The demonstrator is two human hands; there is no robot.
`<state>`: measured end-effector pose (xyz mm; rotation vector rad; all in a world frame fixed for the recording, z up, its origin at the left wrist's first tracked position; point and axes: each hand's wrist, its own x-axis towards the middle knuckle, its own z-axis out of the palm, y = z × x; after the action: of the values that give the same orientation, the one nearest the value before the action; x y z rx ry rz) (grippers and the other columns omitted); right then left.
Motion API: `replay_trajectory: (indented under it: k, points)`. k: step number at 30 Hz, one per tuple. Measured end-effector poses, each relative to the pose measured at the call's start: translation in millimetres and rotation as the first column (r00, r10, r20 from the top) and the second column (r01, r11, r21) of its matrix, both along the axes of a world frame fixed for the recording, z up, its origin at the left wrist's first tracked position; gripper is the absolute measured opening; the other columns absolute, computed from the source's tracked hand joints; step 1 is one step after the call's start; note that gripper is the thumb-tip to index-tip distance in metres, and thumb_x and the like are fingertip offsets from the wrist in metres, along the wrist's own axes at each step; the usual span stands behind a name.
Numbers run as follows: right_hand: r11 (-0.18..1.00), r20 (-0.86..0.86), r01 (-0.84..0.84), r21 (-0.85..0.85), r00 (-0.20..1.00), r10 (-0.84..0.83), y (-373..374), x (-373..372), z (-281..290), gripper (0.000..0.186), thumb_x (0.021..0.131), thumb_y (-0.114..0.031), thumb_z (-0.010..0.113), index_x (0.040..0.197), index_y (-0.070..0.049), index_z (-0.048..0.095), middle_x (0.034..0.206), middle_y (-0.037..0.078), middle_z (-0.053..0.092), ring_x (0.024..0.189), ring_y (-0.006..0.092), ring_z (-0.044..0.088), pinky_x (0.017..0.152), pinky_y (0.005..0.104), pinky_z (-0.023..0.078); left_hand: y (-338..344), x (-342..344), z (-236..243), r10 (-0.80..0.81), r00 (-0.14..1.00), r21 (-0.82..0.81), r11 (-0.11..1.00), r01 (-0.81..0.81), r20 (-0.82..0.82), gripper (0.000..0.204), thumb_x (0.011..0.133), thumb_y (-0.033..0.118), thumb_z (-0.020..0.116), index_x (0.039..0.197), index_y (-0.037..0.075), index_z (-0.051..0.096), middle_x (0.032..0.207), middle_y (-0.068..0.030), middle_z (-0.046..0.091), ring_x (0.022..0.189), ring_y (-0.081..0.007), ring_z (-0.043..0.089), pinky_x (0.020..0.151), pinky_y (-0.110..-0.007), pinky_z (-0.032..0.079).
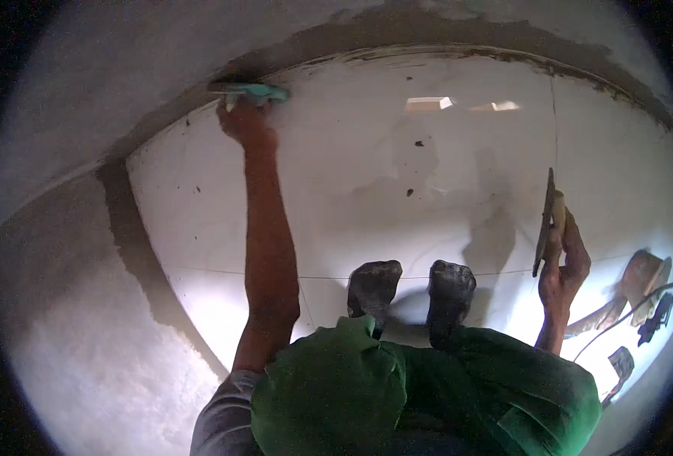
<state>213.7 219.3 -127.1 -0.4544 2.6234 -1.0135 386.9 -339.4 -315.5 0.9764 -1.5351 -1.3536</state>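
At the far left, my left hand [248, 128] is closed round a teal hand tool [266, 93] with a flat grey edge. That tool is against the foot of the wall, where the wall meets the floor; its exact kind is hard to make out. Over on the right, my right hand [568, 254] grips the pale handle of a flat trowel [544, 224]. The trowel's thin dark plate is seen edge-on, tilted upright above the white tiled floor [352, 167].
A damp, dark band of mortar [336, 34] runs along the base of the grey wall [139, 68]. My feet in dark socks [374, 285] are on the tiles. Several tools and a cable [610, 327] lie at the right. Small dark crumbs [419, 144] dot the floor.
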Motion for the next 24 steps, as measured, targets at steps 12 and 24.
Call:
replay_trajectory:
  k: [12, 24]
  points:
    - [0.998, -0.061, 0.009, -0.065, 0.998, -0.013, 4.9, 8.2, 7.5, 0.046, 0.108, -0.033, 0.057, 0.139, 0.001, 0.064, 0.121, 0.020, 0.075, 0.113, 0.0276, 0.072, 0.097, 0.0454, 0.056, 236.8, -201.5, -9.9, -0.037, 0.994, -0.137, 0.989, 0.052, 0.106, 0.042, 0.097, 0.002, 0.058, 0.138, 0.004, 0.050, 0.125, -0.0136, 0.062, 0.105, -0.0267, 0.066, 0.090, -0.039, 0.055]
    - [0.783, 0.415, 0.321, -0.533, 0.905, -0.089, 16.3, 12.4, 6.5, 0.066, 0.099, -0.047, 0.070, 0.140, 0.005, 0.060, 0.121, 0.017, 0.072, 0.107, 0.0212, 0.071, 0.089, 0.0360, 0.062, 278.9, -107.1, 106.5, -0.393, 0.612, 0.591, 0.191, 0.784, -0.686, 0.047, 0.104, 0.017, 0.058, 0.149, 0.008, 0.050, 0.133, -0.0089, 0.067, 0.117, -0.0210, 0.068, 0.099, -0.038, 0.058]
